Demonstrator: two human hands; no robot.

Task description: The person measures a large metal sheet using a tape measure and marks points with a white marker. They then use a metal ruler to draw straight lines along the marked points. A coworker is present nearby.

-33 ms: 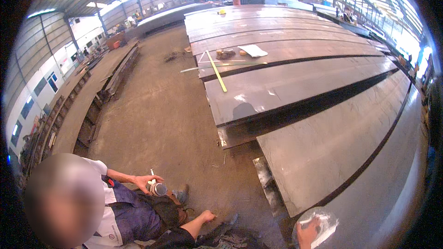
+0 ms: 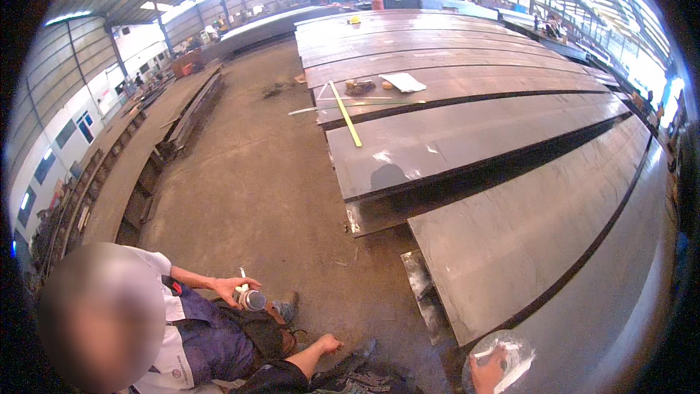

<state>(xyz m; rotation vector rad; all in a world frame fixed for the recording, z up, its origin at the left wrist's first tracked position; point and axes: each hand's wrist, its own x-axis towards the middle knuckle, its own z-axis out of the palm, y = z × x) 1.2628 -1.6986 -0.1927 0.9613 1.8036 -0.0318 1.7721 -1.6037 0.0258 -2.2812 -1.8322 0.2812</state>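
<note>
My left hand (image 2: 329, 343) hangs low over the brown floor, at the end of a bare forearm with a dark sleeve. Its fingers look curled, and I see nothing in them. At the lower right, my right hand (image 2: 490, 371) has its fingers around a clear, roundish object (image 2: 519, 354) with a white patch; its kind is hard to tell. That hand is beside the near end of a wide grey steel beam (image 2: 539, 233). A co-worker (image 2: 211, 339) is close on my left, and one of their hands holds a small round metal-coloured container (image 2: 254, 300) with a white stick beside it.
Several long steel beams lie side by side to the right, with dark gaps between. A yellow strip (image 2: 345, 115), a white sheet (image 2: 402, 82) and a yellow helmet (image 2: 354, 20) rest on them. More steel (image 2: 157, 138) lines the left side, across the brown floor (image 2: 233, 175).
The view has shifted very slightly. Both my hands and the co-worker's hand keep nearly the same places.
</note>
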